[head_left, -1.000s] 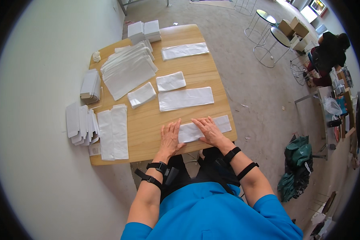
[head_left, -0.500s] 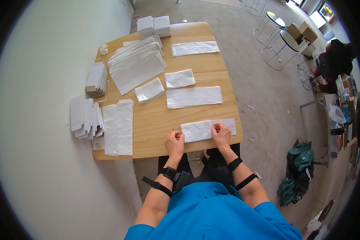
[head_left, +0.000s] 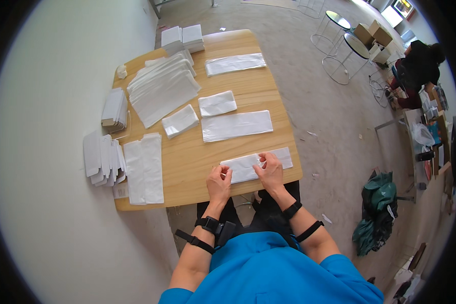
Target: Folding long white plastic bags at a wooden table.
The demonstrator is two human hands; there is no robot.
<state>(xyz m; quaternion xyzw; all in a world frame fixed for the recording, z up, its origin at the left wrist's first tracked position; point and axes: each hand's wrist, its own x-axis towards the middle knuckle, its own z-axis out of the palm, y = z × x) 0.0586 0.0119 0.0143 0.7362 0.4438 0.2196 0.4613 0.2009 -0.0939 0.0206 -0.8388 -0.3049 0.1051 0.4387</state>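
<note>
A folded white sheet (head_left: 240, 168), thin and slightly wrinkled, lies near the table's front edge. A smoother white strip (head_left: 283, 156) shows beyond its right end. My left hand (head_left: 220, 183) is closed at the sheet's left end, thumb and fingertips pinching its edge. My right hand (head_left: 270, 172) bends over the sheet's right part, with thumb and forefinger at its right edge. Farther back lie a long folded white sheet (head_left: 237, 125), a shorter folded one (head_left: 217, 104) and another short one (head_left: 180, 121).
Fanned white sheets (head_left: 162, 88) cover the table's (head_left: 187, 167) back left, near stacked white boxes (head_left: 182, 38). Flat white cartons (head_left: 104, 159) crowd the left edge by the wall. Right of the table are a green bag (head_left: 377, 207), round stools (head_left: 356, 45) and another person (head_left: 415, 68).
My right hand has shifted left along the sheet, and its thumb and forefinger look slightly farther apart. My left hand stays at the left end. The whole view has tilted a little.
</note>
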